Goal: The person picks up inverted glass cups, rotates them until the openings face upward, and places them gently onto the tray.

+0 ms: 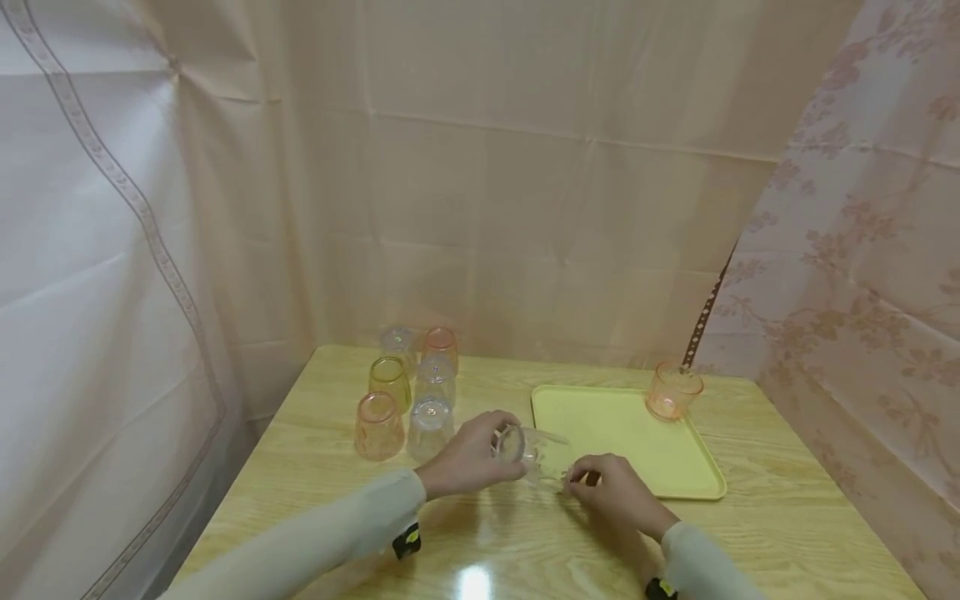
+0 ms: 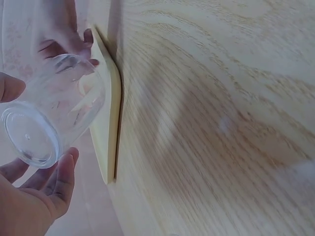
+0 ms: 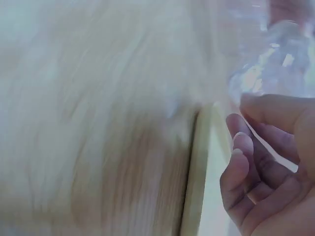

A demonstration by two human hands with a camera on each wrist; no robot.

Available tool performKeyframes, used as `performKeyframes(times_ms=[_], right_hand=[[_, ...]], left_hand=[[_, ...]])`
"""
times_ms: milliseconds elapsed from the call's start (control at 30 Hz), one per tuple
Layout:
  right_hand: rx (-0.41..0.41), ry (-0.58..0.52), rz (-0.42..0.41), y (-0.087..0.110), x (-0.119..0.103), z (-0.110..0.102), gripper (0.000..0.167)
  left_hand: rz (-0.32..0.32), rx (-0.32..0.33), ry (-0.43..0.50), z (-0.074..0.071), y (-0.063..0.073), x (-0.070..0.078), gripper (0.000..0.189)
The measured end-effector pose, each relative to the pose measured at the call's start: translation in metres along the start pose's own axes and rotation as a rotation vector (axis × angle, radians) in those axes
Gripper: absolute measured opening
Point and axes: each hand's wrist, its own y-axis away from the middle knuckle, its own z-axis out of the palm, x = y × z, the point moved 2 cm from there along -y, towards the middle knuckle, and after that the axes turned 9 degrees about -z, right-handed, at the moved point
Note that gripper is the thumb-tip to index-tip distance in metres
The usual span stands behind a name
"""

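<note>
A clear drinking glass is tipped on its side above the table, base toward the left and mouth toward the right. My left hand grips it round the base end, thumb on one side and fingers on the other, as the left wrist view also shows. At the mouth end, my right hand pinches the rim between thumb and curled fingers. In the right wrist view the glass is blurred. The yellow tray lies just beyond the right hand.
Left of the hands stand several upside-down glasses, including an orange one, a yellow one, a clear one and a red one. An upright orange glass stands at the tray's far right corner. Curtains surround the wooden table.
</note>
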Motion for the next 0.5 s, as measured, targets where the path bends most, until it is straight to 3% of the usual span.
performKeyframes(times_ms=[200, 367, 500], right_hand=[[0.035, -0.479, 0.236, 0.003, -0.004, -0.005, 0.037], [0.074, -0.651, 0.27, 0.005, -0.004, -0.008, 0.039], [0.083, -0.719, 0.259, 0.004, -0.004, -0.012, 0.04]], left_hand=[[0.002, -0.042, 0.048, 0.005, 0.002, -0.001, 0.064], [0.02, -0.047, 0.049, 0.007, 0.001, -0.003, 0.062], [0.032, -0.021, 0.025, 0.007, -0.002, -0.002, 0.062]])
